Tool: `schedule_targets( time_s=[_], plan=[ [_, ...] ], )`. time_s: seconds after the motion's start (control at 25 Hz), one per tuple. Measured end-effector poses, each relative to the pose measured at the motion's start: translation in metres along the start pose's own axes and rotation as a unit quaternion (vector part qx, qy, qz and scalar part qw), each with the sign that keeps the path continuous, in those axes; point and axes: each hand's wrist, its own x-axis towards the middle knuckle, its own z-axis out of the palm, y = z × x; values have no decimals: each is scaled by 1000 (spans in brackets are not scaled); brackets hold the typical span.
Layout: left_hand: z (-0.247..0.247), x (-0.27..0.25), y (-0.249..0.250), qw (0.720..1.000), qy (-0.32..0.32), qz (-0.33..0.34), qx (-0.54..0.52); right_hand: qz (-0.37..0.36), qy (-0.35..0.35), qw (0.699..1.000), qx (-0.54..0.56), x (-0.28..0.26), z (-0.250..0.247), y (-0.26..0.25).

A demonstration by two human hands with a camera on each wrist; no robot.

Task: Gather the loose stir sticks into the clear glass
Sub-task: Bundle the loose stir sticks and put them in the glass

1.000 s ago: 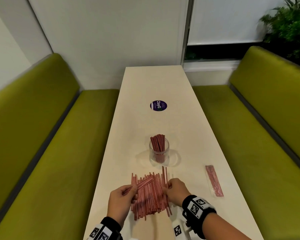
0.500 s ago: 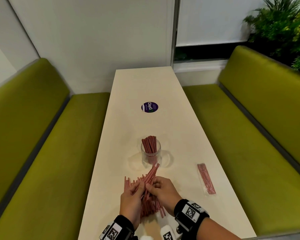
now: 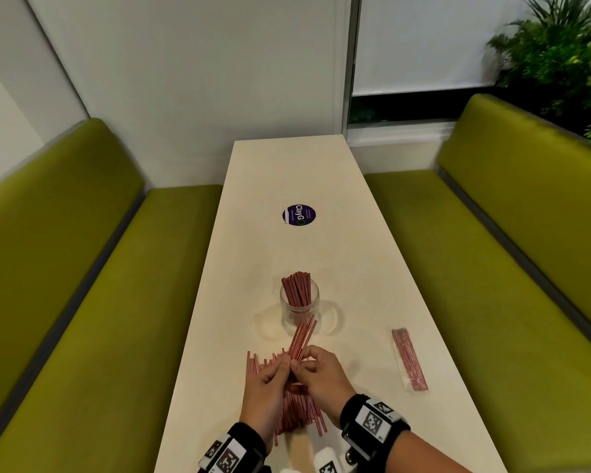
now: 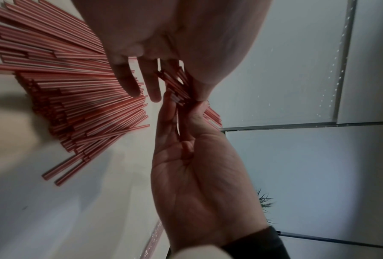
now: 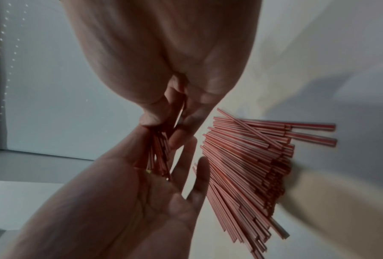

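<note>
A clear glass point(image 3: 299, 307) stands mid-table with several red-and-white stir sticks upright in it. Just in front of it both hands hold a small bundle of stir sticks point(image 3: 302, 337), its tips pointing up toward the glass. My left hand point(image 3: 285, 367) pinches the bundle point(image 4: 175, 82) from the left. From the right, my right hand point(image 3: 300, 362) pinches the same bundle point(image 5: 161, 154) between thumb and fingers. Under the hands, a loose pile of sticks point(image 3: 297, 416) lies fanned on the table point(image 3: 355, 268).
A sealed packet of sticks point(image 3: 409, 359) lies to the right near the table edge. A round purple sticker point(image 3: 298, 215) sits further up the table. Green benches point(image 3: 82, 319) flank the narrow table on both sides.
Both hands left the flat pile, came together and lifted a small bundle of sticks off it, tilting it toward the glass. The head camera shifted slightly.
</note>
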Motion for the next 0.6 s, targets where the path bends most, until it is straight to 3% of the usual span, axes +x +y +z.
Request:
schedule_targets(
  time_s=[0.2, 0.4, 0.48, 0.6],
  plan=[
    [2, -4, 8, 999, -24, -14, 39, 36, -1, 999, 13, 5, 0, 2],
    [5, -2, 14, 987, -77, 53, 134, 56, -19, 996, 64, 10, -10, -3],
    [9, 4, 9, 968, -77, 100, 219, 70, -33, 994, 78, 13, -12, -7],
    [14, 10, 7, 907, -47, 148, 390, 90, -39, 990, 99, 16, -12, -18]
  ],
)
